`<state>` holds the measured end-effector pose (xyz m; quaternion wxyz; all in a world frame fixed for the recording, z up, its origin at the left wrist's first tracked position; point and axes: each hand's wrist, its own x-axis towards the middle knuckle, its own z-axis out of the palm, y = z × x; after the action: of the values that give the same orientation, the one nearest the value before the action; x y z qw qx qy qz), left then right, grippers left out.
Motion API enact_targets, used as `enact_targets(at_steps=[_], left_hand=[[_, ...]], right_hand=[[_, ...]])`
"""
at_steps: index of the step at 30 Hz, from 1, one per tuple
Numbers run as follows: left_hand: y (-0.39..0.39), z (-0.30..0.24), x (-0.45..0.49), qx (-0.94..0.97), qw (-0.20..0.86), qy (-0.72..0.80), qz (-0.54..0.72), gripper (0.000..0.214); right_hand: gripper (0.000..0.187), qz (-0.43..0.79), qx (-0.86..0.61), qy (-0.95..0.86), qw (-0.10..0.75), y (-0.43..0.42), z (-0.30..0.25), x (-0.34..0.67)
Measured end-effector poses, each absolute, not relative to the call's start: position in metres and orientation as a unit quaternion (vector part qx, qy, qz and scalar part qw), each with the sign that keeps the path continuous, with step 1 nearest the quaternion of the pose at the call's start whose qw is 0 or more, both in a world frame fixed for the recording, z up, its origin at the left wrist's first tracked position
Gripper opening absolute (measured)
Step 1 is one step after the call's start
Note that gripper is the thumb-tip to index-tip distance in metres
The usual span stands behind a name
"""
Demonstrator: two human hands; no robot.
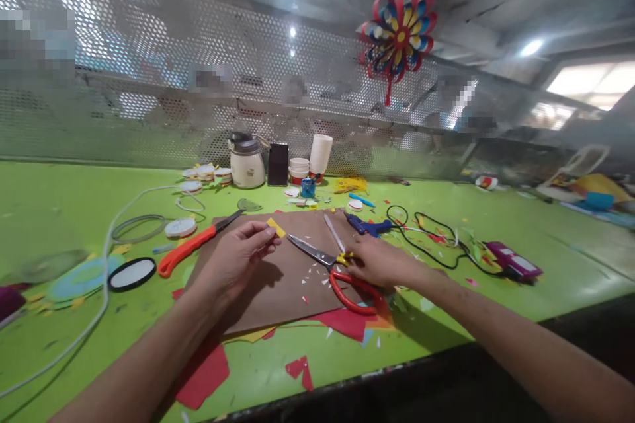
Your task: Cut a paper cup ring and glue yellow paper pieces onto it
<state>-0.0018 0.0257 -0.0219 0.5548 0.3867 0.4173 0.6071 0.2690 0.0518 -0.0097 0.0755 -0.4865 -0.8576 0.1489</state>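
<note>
Bare forearms [153, 350] reach in; the left hand [241, 252] pinches a yellow piece [278, 229] above the brown sheet [278, 310], best kept steady, fingertips clear of the scissors [311, 250]; the right hand's [372, 261] grip I can't make out.

no readable text, number or sign, small marks on the white jar [247, 170] at 9 o'clock too blurred to read, pale patches on the purple box [514, 262] between 3 and 4 o'clock likewise illegible
</note>
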Motion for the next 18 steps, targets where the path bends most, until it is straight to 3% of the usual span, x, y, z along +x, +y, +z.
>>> enact_targets(at_steps=[4, 12, 14, 18], left_hand=[[0.025, -0.020, -0.002, 0.381, 0.557, 0.397, 0.623, 0.026], [0.027, -0.017, -0.008, 0.368, 0.555, 0.378, 0.644, 0.027], [0.027, -0.016, -0.009, 0.368, 0.557, 0.373, 0.644, 0.023], [0.025, -0.014, -0.011, 0.361, 0.558, 0.367, 0.652, 0.019]], right_hand=[[0.050, 0.120, -0.490, -0.863, -0.018, 0.050, -0.014, 0.267], [0.084, 0.153, -0.500, -0.847, -0.100, 0.051, -0.018, 0.261], [0.079, 0.152, -0.505, -0.845, -0.088, 0.053, -0.021, 0.260], [0.048, 0.134, -0.521, -0.843, -0.027, 0.058, -0.024, 0.255]])
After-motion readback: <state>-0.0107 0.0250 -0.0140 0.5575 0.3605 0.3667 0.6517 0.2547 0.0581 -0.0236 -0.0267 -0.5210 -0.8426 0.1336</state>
